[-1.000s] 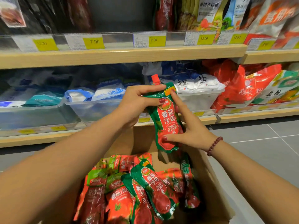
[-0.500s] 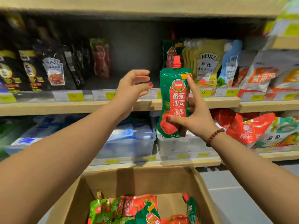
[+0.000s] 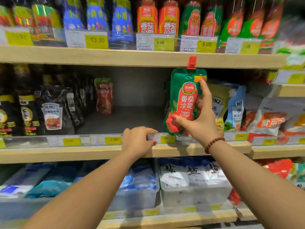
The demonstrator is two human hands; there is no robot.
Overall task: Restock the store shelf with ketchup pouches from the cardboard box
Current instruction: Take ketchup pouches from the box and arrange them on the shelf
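Over the shelf edge our right hand pinches the pouch, left hand grips the rail; we should stand it straight.

Bright, even light falls on the front of the shelves. The green and red ketchup pouch in the middle looks sharp. The tall bottles on the top row are smeared, and the right edge is smeared most. The back of the grey middle shelf is dim and shadowy. The pale wooden shelf boards bend near the edges. The clear plastic price strip shines a little.
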